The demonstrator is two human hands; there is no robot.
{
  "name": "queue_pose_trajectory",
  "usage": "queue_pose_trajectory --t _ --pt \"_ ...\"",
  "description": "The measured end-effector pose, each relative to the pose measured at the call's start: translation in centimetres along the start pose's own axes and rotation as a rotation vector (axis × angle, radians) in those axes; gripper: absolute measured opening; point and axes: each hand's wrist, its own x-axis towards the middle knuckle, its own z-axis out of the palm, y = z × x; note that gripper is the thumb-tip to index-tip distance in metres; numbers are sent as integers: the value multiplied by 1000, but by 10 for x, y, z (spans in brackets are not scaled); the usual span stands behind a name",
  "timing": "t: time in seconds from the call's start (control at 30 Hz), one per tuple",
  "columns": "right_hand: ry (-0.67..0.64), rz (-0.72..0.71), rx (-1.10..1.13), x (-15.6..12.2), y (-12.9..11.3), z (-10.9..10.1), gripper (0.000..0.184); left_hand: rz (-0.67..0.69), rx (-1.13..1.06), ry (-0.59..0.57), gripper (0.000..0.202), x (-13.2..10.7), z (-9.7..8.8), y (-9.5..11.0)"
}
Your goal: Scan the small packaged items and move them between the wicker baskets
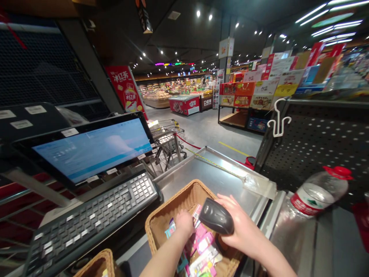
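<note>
In the head camera's view, a black handheld scanner (216, 216) is held just below centre, toward five o'clock, by the right hand (240, 227). Its grip is closed over by the fingers, and its rounded head is left sticking out toward ten o'clock from them. Brightly coloured packets (203, 243), mostly pink, white and teal, are heaped in a woven brown basket (152, 227) at six o'clock. The left hand (184, 223) is lowered among them, its fingers curled; whether a packet is gripped cannot be told (the fingertips are hidden).

A shiny metal counter (209, 169) is seen beyond the basket, at its one o'clock. A monitor (96, 150), lit blue, is set at nine o'clock, and a black keyboard (95, 221) at eight. A second basket (99, 261) is cut off by the lower edge, between seven and eight. A clear bottle with a red cap (319, 192) is placed near four o'clock, below a white hook (278, 121) at three.

Farther off, a shop is shown: a red freezer chest (184, 104) at twelve, boxed goods (248, 92) stacked toward two, and a red poster (123, 86) at ten.
</note>
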Motion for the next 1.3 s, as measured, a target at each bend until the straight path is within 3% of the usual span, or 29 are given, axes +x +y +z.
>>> queue_pose_trajectory --t 0.13,0.33,0.53,0.77,0.97,1.3 --pt "15 12 -19 -4 -3 0 65 -103 41 78 66 -6 -17 5" --pt "91 52 -60 -10 -3 3 58 206 42 286 37 -35 -71 8" --pt "156 49 -56 -13 -11 10 58 407 46 547 18 -85 -116 -16" --pt "193 -26 -64 -10 -39 18 56 399 114 776 12 -138 -150 -43" --pt "172 -142 -116 -9 -65 26 61 336 180 923 14 -174 -169 -63" --pt "70 -211 -131 -15 -112 32 60 244 240 1056 18 -225 -174 -88"
